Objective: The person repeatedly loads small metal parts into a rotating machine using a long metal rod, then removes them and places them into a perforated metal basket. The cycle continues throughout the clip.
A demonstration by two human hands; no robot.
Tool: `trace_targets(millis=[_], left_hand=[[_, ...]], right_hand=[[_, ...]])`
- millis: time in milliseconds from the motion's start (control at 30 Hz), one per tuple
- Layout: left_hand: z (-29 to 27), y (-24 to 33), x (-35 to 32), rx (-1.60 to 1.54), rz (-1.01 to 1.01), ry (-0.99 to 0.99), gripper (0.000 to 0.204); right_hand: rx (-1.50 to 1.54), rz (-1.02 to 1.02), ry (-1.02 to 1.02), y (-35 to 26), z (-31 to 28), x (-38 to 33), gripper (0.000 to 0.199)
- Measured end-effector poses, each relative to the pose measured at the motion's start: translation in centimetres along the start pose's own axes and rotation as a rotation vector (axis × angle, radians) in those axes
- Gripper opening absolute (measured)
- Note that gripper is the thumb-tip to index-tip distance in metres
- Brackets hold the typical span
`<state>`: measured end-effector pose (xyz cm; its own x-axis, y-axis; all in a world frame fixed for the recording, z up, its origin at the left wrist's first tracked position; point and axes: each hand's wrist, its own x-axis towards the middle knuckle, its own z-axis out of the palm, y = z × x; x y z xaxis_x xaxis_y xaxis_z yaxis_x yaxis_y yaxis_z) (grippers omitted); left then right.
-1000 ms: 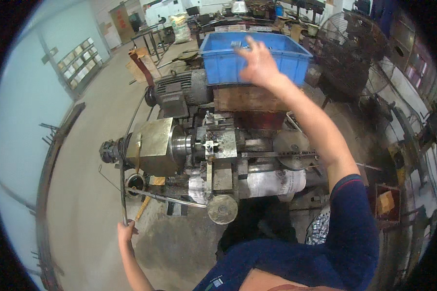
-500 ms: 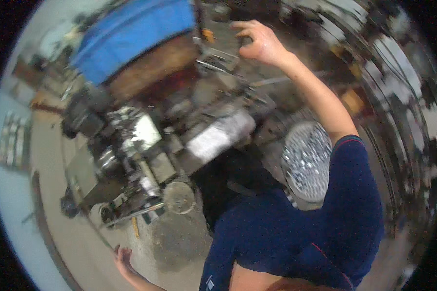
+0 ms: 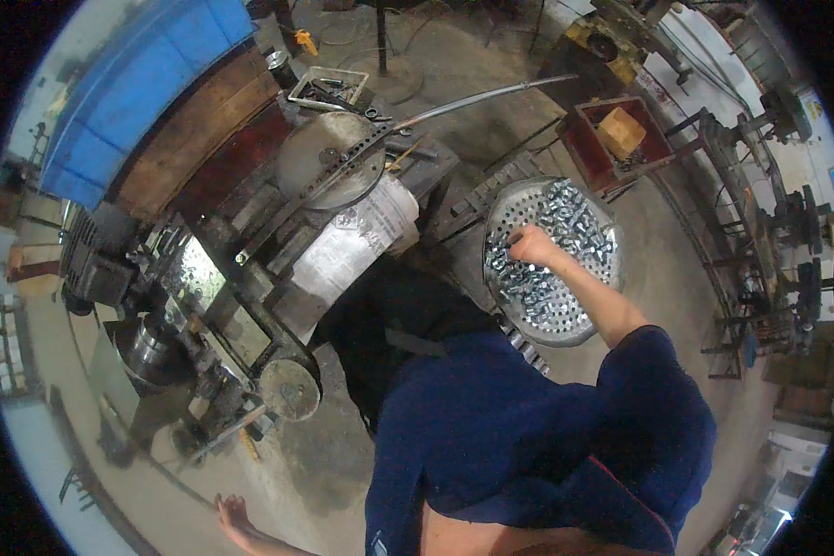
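Observation:
My right hand (image 3: 532,246) is over the left part of a round, perforated metal tray (image 3: 565,326), its fingers drawn together. Whatever they may hold is too small to make out. Many small shiny metal parts (image 3: 579,227) lie heaped in the tray around and beyond the hand. My left hand (image 3: 233,517) hangs low at the left with nothing in it, fingers loosely bent and apart. Nearest to it is a grey machine with a round end (image 3: 289,389), and the hand does not touch it.
A long perforated bar with a pale handle (image 3: 473,98) crosses a round metal plate (image 3: 296,157). Printed paper (image 3: 357,239) covers part of the machine. Beyond are a basket of tools (image 3: 352,85), a blue bin (image 3: 148,88) and a reddish box (image 3: 653,139) holding a yellow block (image 3: 620,132).
My right hand has come down and nearer, from above the far floor to the tray, its fingers now closer together. The view has shifted; my left hand stays low at the left.

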<state>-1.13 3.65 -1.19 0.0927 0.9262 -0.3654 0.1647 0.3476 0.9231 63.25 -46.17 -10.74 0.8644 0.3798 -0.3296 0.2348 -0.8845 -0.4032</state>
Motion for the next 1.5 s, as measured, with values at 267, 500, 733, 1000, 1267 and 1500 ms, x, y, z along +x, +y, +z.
trace_targets(millis=[267,500,733,1000,1267,1500], left_hand=[[-2.9,-1.8,1.5,-0.128,0.015,-0.189,0.046],[0.9,-0.1,-0.4,-0.102,0.085,0.013,0.038],[0.4,0.3,-0.8,0.040,0.072,-0.003,0.051],[0.1,0.3,-0.7,0.248,0.153,0.095,0.045],[2.0,2.1,-10.0,1.056,0.066,0.300,0.052],[2.1,-2.6,-12.2,1.058,0.071,0.512,0.041]], right_hand=[[-0.245,-0.100,0.091,0.0,0.4,0.9,0.029],[-0.311,-0.124,0.147,3.0,1.5,2.2,0.025],[0.081,-0.470,0.211,-3.8,-5.6,2.6,0.017],[0.182,-1.096,-0.067,-33.9,-7.7,0.3,0.037],[-0.114,-1.700,0.042,-56.0,1.5,-3.2,0.021],[-0.219,-1.544,-0.011,-58.4,7.1,-0.3,0.019]])
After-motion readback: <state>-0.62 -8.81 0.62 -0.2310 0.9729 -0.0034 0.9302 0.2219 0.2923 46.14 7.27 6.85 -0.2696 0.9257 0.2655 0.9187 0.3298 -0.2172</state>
